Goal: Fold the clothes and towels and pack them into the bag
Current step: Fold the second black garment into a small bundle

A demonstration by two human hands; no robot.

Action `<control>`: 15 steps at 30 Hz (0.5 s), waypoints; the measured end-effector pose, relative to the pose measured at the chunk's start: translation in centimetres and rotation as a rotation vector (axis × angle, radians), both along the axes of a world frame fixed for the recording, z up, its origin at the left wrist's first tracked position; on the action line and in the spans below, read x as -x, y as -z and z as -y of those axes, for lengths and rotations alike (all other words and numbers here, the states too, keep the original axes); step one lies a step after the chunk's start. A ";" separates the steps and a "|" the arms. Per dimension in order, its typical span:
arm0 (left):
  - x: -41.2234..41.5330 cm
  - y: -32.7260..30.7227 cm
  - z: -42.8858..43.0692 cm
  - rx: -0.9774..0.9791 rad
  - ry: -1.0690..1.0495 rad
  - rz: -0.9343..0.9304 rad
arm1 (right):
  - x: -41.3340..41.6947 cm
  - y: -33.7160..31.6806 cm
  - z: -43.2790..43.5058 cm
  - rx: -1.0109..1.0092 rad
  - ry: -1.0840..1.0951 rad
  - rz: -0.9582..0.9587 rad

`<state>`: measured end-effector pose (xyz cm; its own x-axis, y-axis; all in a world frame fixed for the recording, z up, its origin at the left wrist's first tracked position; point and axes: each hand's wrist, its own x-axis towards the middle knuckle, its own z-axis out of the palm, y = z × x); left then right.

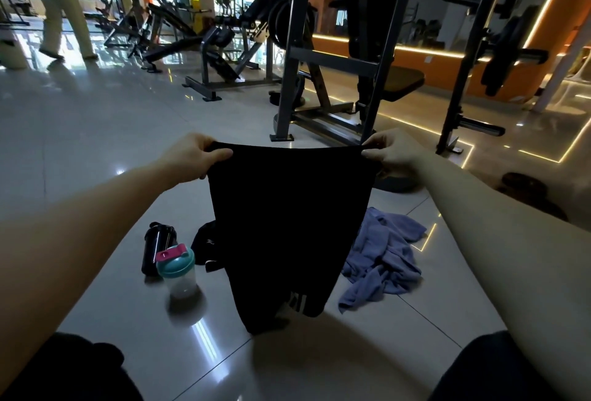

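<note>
We hold the black garment [287,224] up in front of us. Our left hand [193,157] pinches one top corner between thumb and curled fingers and our right hand [391,151] pinches the other. The upper edge is stretched taut and the cloth tapers down to a hem close to the tiled floor [96,151]; whether it touches we cannot tell. The main risk, as we judge it, lies in how little fabric each hand has. If either pinch slips while we bring the corners together, the garment drops in a heap and the fold must be started over. The hanging hem is also near the clear shaker with the teal lid [177,272], which stands upright just beside a black bottle [158,245], so a swing of the cloth to our left could knock one over. Laying the garment down carelessly could land it on the crumpled blue towel [383,260] to the right, or on the dark bundle [206,247] partly hidden behind it, tangling pieces not yet folded. We cannot make out a bag for certain anywhere in view, so packing may call for a reach or a turn with a loose fold in hand, which could undo it.
</note>
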<state>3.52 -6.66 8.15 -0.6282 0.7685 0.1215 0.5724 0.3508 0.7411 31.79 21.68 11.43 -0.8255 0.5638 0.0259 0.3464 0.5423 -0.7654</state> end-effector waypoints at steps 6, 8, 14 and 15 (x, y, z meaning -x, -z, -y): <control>0.1 1.1 -1.3 -0.181 -0.055 0.105 | 2.4 1.6 -1.2 -0.246 0.103 -0.077; 0.6 1.2 -1.7 -0.276 -0.081 0.128 | 3.3 1.8 -1.9 -0.261 0.131 -0.151; 1.3 1.4 -1.3 -0.347 -0.141 0.020 | 4.1 2.0 -1.9 -0.448 0.128 -0.260; 1.1 1.6 -0.9 -0.323 -0.141 0.000 | 3.9 2.2 -1.7 -0.448 0.102 -0.240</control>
